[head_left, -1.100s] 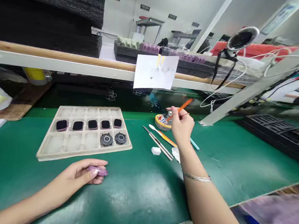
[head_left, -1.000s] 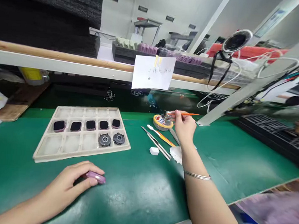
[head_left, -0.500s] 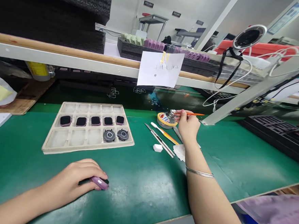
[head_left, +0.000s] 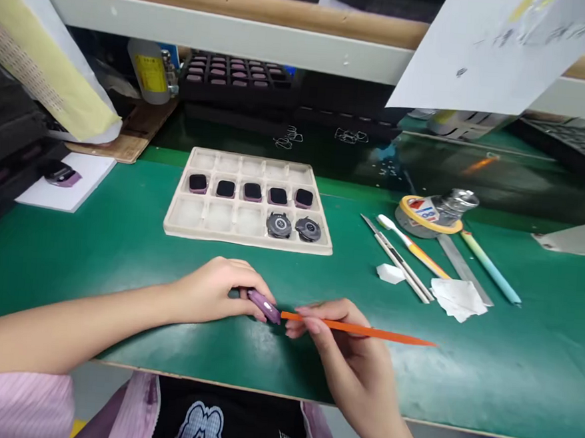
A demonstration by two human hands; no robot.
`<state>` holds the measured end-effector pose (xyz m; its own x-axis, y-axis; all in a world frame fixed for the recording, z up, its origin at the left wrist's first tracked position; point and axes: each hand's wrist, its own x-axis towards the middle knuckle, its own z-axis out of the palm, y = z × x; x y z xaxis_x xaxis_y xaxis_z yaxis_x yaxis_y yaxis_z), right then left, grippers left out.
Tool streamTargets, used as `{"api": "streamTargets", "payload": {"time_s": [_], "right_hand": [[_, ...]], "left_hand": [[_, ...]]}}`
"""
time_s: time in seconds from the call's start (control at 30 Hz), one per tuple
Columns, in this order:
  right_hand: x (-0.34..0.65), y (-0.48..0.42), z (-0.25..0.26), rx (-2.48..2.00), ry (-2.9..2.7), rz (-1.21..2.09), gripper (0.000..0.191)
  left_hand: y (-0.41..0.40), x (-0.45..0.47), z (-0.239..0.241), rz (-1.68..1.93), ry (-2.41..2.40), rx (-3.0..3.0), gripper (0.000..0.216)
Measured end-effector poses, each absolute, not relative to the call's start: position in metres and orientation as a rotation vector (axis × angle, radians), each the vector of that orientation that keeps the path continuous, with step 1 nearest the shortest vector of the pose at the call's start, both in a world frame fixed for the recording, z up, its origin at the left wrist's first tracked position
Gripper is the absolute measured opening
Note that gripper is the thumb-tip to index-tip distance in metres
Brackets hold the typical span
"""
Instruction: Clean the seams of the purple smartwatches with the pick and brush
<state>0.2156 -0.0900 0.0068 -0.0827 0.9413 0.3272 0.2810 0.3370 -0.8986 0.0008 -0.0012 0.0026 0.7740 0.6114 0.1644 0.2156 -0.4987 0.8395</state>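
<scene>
Between the thumb and fingers of my left hand is a purple watch case, held on edge just above or on the green table. My right hand pinches a thin orange stick, pointed at its far right end. The stick's flat left end meets the near side of the watch case, or nearly so; I cannot tell whether they touch. Behind my hands lies a cream plastic tray with compartments. A row of purple square watch cases and two round black watch cases sit in it.
Right of the tray lie a toothbrush, a scalpel-like knife, a white block, a crumpled tissue, a metal ruler and a pen. Behind them, a metal bottle stands at a tape roll. A shelf beam crosses above.
My right hand has come from beside the metal bottle to my left hand, bringing the orange stick to the purple watch case. The view has turned downward and left.
</scene>
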Motion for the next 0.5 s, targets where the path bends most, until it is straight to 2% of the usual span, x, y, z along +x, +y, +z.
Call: {"api": "streamTargets", "payload": {"time_s": [0.17,0.5], "right_hand": [[0.2032,-0.0873,-0.0079,-1.06,-1.681,0.743,0.012],[0.2017,-0.0838,0.0007,-1.063,-1.881,0.599,0.011]], "left_hand": [[-0.0002,0.0008,0.0016,0.562,0.608,2.072,0.015],[0.001,0.0011,0.0041,0.521,0.597,2.072,0.012]]}}
